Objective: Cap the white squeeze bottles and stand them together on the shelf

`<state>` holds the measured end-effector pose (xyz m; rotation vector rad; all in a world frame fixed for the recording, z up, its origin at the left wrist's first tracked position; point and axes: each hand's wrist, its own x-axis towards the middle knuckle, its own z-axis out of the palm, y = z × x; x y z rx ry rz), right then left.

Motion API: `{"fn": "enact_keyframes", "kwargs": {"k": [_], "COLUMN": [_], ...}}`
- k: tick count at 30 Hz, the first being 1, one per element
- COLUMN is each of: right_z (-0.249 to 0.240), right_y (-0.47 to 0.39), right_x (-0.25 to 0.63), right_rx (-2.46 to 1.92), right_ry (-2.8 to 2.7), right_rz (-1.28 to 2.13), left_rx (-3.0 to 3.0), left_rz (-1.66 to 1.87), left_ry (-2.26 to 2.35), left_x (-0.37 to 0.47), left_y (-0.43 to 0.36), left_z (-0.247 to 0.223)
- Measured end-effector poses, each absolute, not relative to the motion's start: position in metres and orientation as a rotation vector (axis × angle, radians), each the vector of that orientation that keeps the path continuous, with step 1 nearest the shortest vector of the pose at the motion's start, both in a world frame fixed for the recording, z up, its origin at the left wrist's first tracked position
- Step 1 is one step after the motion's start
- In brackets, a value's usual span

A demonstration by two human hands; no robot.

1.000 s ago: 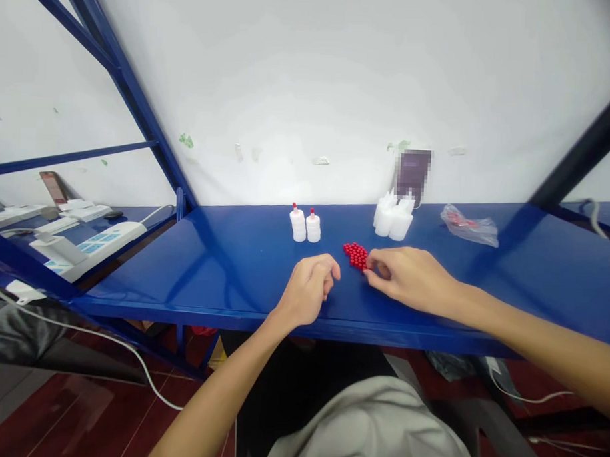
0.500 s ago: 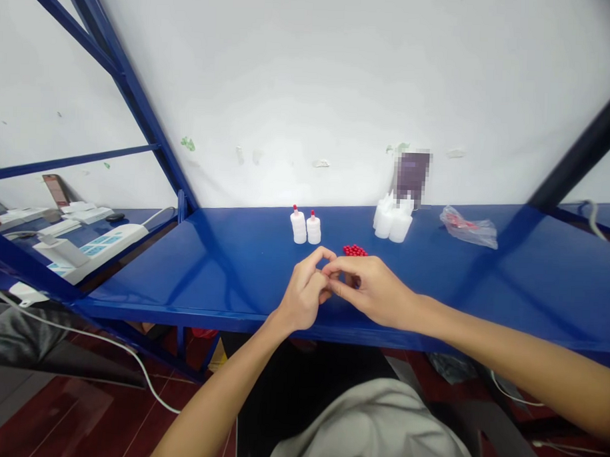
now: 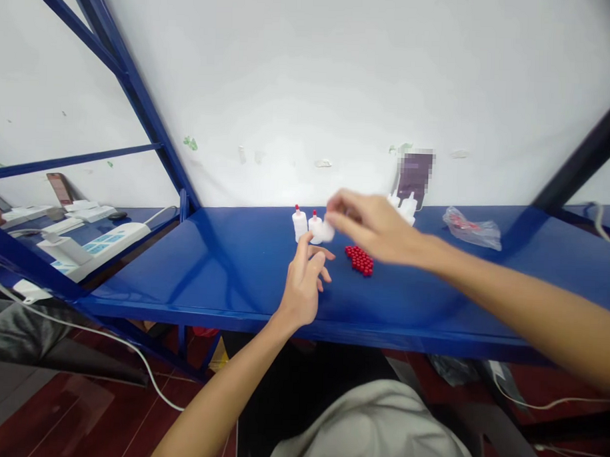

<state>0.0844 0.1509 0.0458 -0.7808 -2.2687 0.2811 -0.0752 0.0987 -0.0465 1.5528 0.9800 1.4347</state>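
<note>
My right hand is closed on the upper part of a small white squeeze bottle, smeared by motion, its top hidden by the fingers. Just beyond my left hand stand two white bottles with red tips, the left one and the right one. My left hand is above the table, fingers spread with nothing in them. A patch of small red caps lies to its right, below my right wrist. More white bottles stand behind my right hand, partly hidden by it.
A blue table runs along a white wall. A clear plastic bag with red bits inside lies at the right. A dark upright item, pixelated, leans on the wall. At the left, beyond a blue frame post, sits a white power strip.
My hands, together before, are now apart. My right hand has risen away towards the standing bottles with a white bottle in it. My left hand has spread its fingers, and more red caps show.
</note>
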Motion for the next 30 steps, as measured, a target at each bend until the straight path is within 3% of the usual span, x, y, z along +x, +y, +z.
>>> {"fn": "enact_keyframes", "kwargs": {"k": [5,15,22,26,30], "right_z": [0.068,0.04,0.069,0.048,0.012], "right_y": [0.217,0.245,0.23,0.222,0.225], "right_x": [0.071,0.056,0.147,0.207,0.228], "right_rx": [-1.063,-1.15,-1.347,-1.646,-1.744], "right_ry": [-2.314,-2.462,-2.392,-2.34,-2.27], "right_rz": [-0.038,0.098,-0.119,-0.349,-0.197], "left_rx": [1.797,1.742,1.637,1.759,1.812], "left_rz": [1.218,1.231,1.248,1.164,1.113], "left_ry": [1.127,1.041,0.899,0.933,0.981], "left_x": [-0.074,-0.076,-0.077,-0.075,-0.074], "left_y": [0.098,0.1,0.098,0.096,0.096], "left_z": [-0.046,-0.044,-0.044,-0.041,-0.04]}}
